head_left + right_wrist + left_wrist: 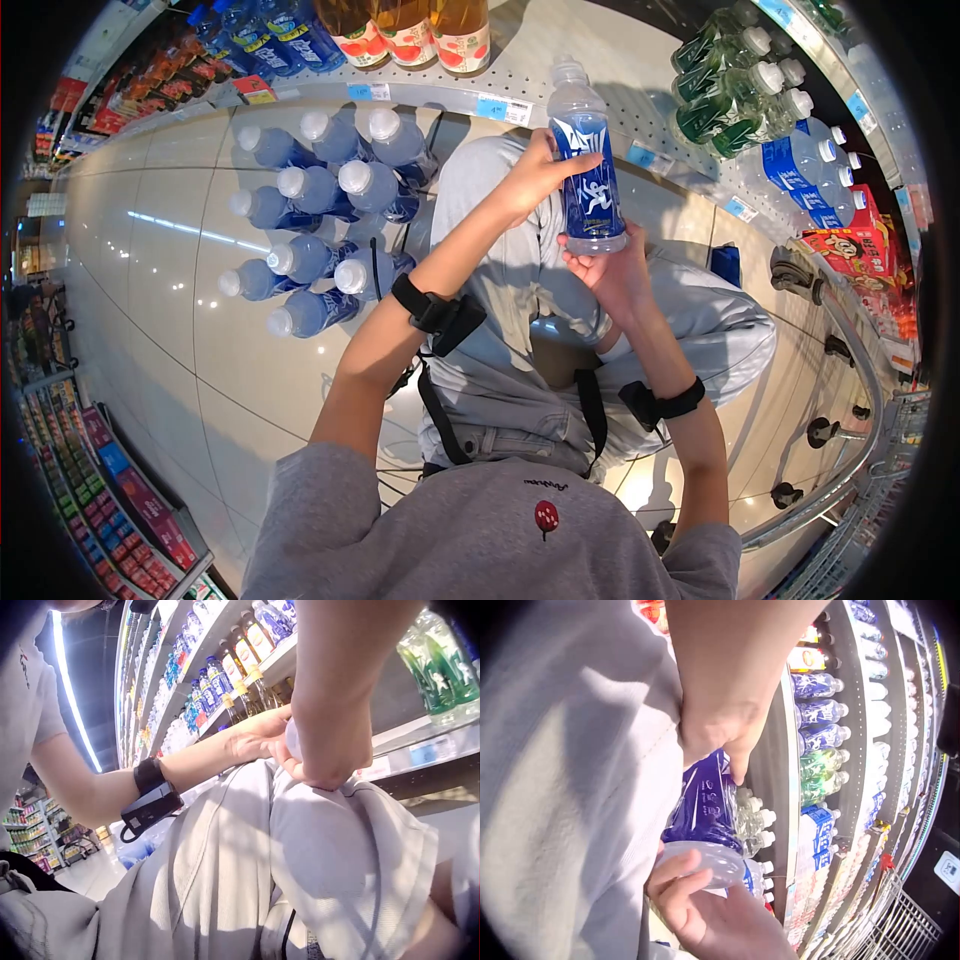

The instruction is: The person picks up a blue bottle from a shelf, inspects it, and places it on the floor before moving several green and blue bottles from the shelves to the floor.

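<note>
A drink bottle (590, 165) with a blue label and a pale cap leans over the shelf edge in the head view, its cap end away from me. My left hand (536, 180) grips its side, the thumb lying across the label. Under its base, my right hand (612, 272) holds the bottom end with bent fingers. In the left wrist view the bottle's clear base (712, 859) rests against the right hand's fingers (676, 889). From the right wrist, my right hand (334, 750) hides most of the bottle, and the left hand (259, 741) shows beyond it.
Several similar bottles (310, 190) stand in rows on the tiled floor at my left. Ahead, a perforated shelf (640, 100) carries amber bottles (405, 35), green-labelled bottles (735, 105) and blue-labelled water packs (805, 175). A metal shopping cart (850, 480) is at the right.
</note>
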`<state>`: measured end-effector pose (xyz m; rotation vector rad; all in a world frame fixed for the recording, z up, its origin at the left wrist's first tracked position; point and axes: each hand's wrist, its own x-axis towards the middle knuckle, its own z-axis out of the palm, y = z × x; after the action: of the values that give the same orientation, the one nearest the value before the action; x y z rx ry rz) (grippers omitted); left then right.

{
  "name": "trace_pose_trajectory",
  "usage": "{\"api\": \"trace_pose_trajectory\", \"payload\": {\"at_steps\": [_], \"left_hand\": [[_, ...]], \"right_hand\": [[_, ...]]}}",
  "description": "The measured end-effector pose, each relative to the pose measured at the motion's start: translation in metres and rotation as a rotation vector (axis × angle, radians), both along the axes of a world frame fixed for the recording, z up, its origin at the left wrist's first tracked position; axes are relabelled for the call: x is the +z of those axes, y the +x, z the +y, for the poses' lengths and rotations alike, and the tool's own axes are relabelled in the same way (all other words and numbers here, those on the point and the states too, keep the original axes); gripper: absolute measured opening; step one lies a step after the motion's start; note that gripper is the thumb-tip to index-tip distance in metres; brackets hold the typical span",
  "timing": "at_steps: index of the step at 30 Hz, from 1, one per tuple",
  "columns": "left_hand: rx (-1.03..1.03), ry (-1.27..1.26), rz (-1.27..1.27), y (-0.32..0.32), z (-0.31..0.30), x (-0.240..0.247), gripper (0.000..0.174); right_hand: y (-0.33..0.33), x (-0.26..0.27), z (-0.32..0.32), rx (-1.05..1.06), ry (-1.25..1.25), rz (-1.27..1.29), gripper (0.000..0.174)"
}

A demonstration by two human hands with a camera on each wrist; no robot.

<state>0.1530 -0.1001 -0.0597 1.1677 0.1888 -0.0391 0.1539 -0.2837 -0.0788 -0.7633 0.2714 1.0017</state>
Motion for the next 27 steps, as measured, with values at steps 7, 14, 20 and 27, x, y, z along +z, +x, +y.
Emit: {"api": "trace_pose_trajectory", "payload": {"at_steps": [7,14,20,27], "left_hand": [[0.324,0.287,-0.216,0.037,0.019,0.015,0.079],[0.504,0.952,-0.359,0.088,0.059,0.05,0.087],[0.454,0.927,-0.28,0.112,0.096,0.032,0.081],[0.355,0.72,-0.073,0.109,0.108,0.028,0.086]], "right_hand": [[0.0,-0.004,-0.005,0.092,-0.142,-0.181,0.048],[0.003,-0.008,-0.016,0.29,-0.181,-0.245,0.035],[0.007,0.002,-0.021,0.269,-0.2,-0.267,0.03],[0.008,-0.004,-0.025,0.255,-0.198,-0.241,0.029]]}}
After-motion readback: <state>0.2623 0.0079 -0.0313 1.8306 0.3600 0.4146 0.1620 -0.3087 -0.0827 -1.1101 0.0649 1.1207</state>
